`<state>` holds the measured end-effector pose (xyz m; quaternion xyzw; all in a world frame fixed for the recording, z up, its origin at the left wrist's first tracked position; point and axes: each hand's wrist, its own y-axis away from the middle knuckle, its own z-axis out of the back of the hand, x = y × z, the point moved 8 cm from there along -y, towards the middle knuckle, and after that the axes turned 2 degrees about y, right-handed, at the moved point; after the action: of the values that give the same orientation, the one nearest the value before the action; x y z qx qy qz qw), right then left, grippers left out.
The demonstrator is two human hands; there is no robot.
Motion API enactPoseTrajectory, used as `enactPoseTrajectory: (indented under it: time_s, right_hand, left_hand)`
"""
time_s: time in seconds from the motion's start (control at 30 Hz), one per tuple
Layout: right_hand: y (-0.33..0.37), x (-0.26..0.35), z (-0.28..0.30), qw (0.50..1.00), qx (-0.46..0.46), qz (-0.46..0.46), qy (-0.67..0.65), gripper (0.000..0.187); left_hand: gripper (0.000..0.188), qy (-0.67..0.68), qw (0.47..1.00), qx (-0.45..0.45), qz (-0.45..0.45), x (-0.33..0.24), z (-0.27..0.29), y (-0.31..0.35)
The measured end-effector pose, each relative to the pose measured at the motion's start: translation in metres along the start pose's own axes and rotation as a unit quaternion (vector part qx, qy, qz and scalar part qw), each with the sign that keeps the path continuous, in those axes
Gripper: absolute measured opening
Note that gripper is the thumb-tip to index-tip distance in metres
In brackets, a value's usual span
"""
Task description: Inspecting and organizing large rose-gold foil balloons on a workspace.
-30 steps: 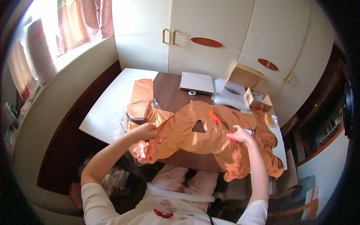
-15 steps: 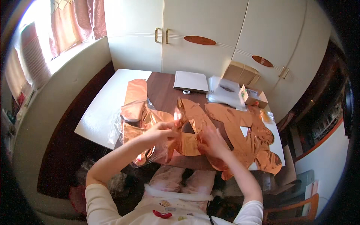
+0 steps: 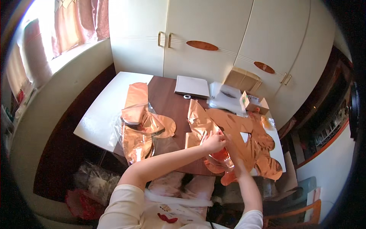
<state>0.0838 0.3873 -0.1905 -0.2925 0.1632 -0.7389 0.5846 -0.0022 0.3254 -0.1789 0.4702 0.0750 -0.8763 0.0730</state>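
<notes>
A flat copper-coloured foil balloon (image 3: 199, 118) lies over the middle of the table beneath my hands. My left hand (image 3: 214, 142) reaches across to the right, its fingers closed on the folded foil. My right hand (image 3: 230, 144) is right beside it, blurred and partly covered by the left, so its fingers cannot be made out. Under and beyond my right forearm spreads a pile of flat foil balloons (image 3: 234, 124) reaching the table's right edge. To the left, more foil balloons (image 3: 139, 133) lie stacked, partly in clear plastic wrapping (image 3: 118, 128).
At the table's (image 3: 160, 91) back are a flat whitish box (image 3: 192, 86), a small white ring (image 3: 187, 97), clear plastic bags (image 3: 225, 97), a brown carton (image 3: 243, 79) and a small open box (image 3: 255, 104). Cream cupboards (image 3: 206, 23) stand behind. A chair (image 3: 293, 213) stands lower right.
My left hand has moved right, away from the left pile, and now meets my right hand. The middle balloon has shifted and folded over toward the right.
</notes>
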Motion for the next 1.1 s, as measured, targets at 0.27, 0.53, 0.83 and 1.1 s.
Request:
enactPoseTrajectory:
  time_s: [0.27, 0.53, 0.83, 1.1]
  right_hand:
    - [-0.013, 0.034, 0.063, 0.985, 0.059, -0.154, -0.045, 0.030]
    - [0.001, 0.087, 0.017, 0.968, 0.211, -0.130, 0.046, 0.060]
    - [0.016, 0.042, -0.007, 0.982, 0.137, -0.130, -0.021, 0.048]
    - [0.002, 0.026, -0.018, 0.953, 0.157, -0.204, -0.158, 0.059]
  left_hand:
    - [0.032, -0.033, 0.990, 0.061, -0.126, -0.022, 0.006, 0.011]
    - [0.075, -0.197, 0.975, -0.018, 0.097, 0.071, 0.117, 0.002]
    - [0.096, 0.020, 0.973, -0.024, 0.227, 0.108, 0.105, 0.008]
    - [0.047, 0.190, 0.949, 0.037, 0.249, 0.094, 0.093, 0.027]
